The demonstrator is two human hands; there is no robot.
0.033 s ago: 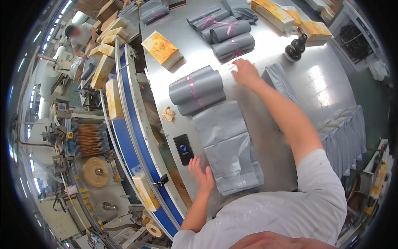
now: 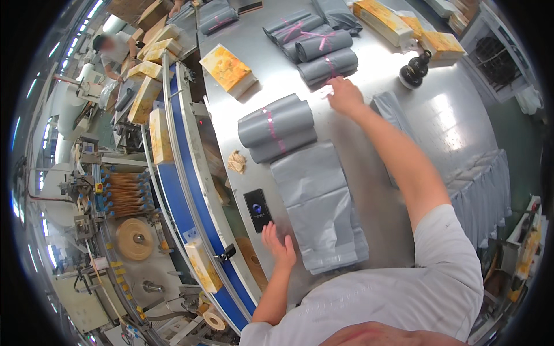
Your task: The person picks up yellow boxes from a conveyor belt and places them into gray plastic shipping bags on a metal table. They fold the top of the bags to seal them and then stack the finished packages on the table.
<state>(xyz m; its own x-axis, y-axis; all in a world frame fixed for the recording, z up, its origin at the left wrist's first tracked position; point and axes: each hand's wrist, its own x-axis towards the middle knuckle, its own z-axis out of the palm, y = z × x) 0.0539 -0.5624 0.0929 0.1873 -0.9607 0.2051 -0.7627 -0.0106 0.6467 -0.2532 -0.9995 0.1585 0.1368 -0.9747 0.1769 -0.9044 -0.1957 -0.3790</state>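
Observation:
My right hand (image 2: pixel 346 97) reaches across the metal table, its fingers curled in beside a grey plastic roll (image 2: pixel 329 66) tied with pink string. A small whitish patch shows at the fingertips; I cannot tell whether it is a held thing or glare. My left hand (image 2: pixel 280 247) hovers with fingers apart, just below a black phone (image 2: pixel 257 209). Between my arms lies a flat stack of grey plastic bags (image 2: pixel 320 205). Its far end meets a pair of rolled grey bundles (image 2: pixel 276 124) bound with pink string.
More tied grey rolls (image 2: pixel 288 29) lie at the far side. Yellow-patterned boxes (image 2: pixel 228 69) stand on the table and along the blue conveyor (image 2: pixel 173 187) at left. A black rounded object (image 2: pixel 414 70) stands at right. Grey bags (image 2: pixel 479 190) hang over the right edge. Another person works at far left.
My right hand's fingers have drawn in slightly, and a whitish patch now shows at their tips. The whole view has shifted a little; my left hand stays near the phone.

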